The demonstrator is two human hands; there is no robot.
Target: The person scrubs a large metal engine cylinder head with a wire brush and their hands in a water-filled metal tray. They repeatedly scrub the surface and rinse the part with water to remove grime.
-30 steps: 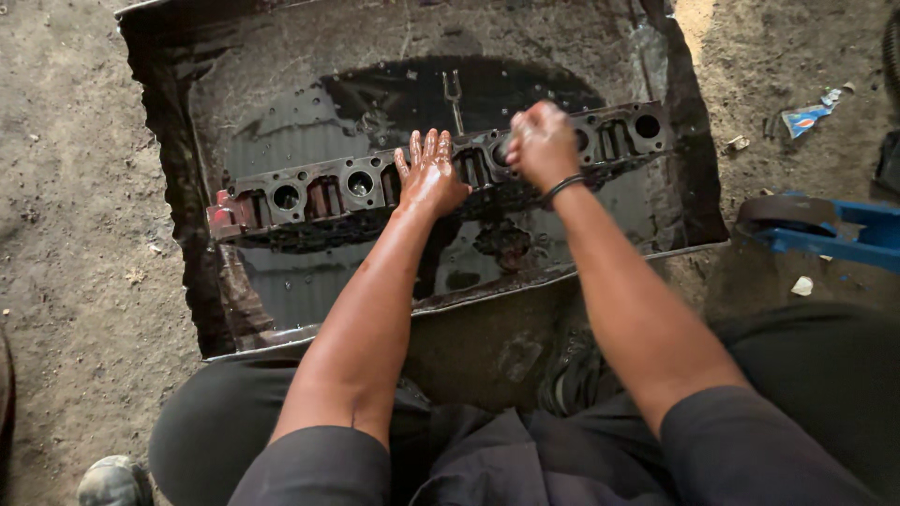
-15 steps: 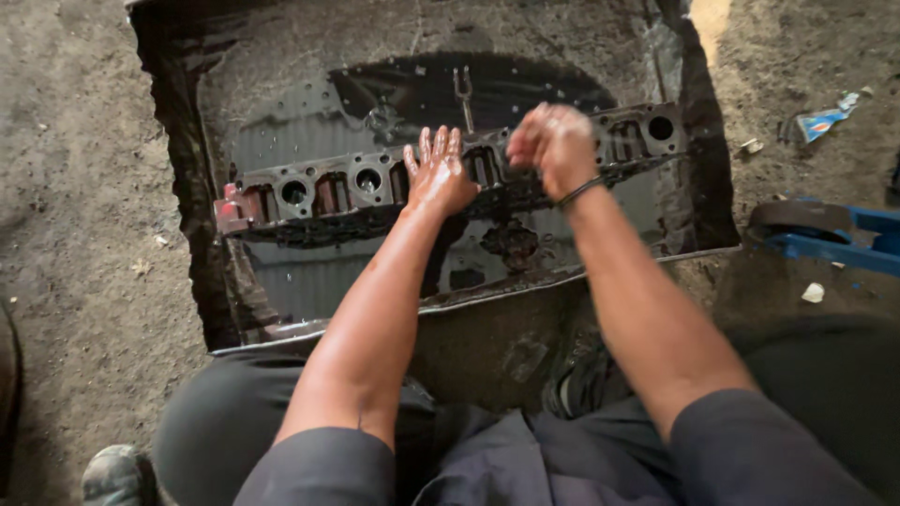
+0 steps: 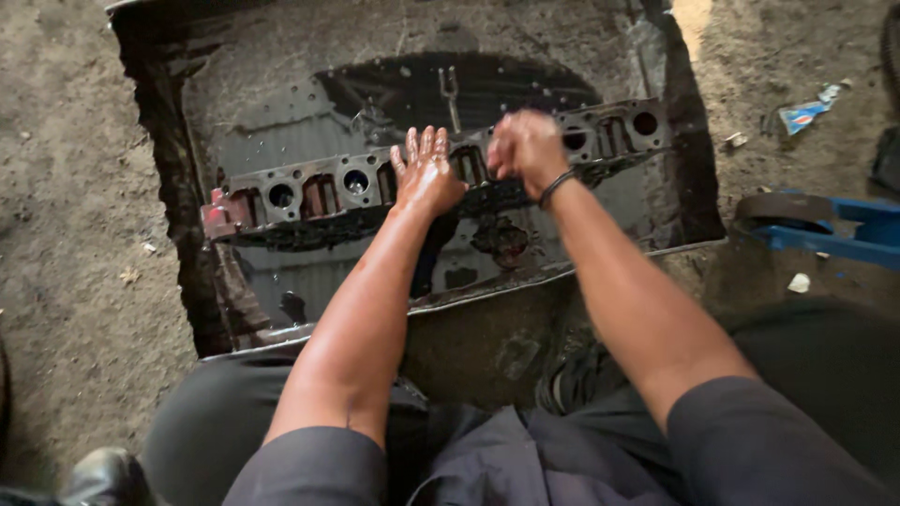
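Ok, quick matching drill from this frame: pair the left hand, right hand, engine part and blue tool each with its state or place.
Things:
1 left hand
2 right hand
3 long ported engine part
4 blue tool

States or places:
A on the dirt at the right edge
B lying across the oily metal tray
C closed in a fist
D flat, fingers spread

Pairs: 1-D, 2-C, 3-B, 4-A

We wear a short-sleeved grey shirt, its sleeves ending above the elbows, and dark trousers over both knees. A thin dark band circles the wrist of our right hand (image 3: 527, 148), while our left hand (image 3: 427, 173) is bare and shines wet (oily, by the look of it). A black shoe (image 3: 103, 476) shows at the lower left.
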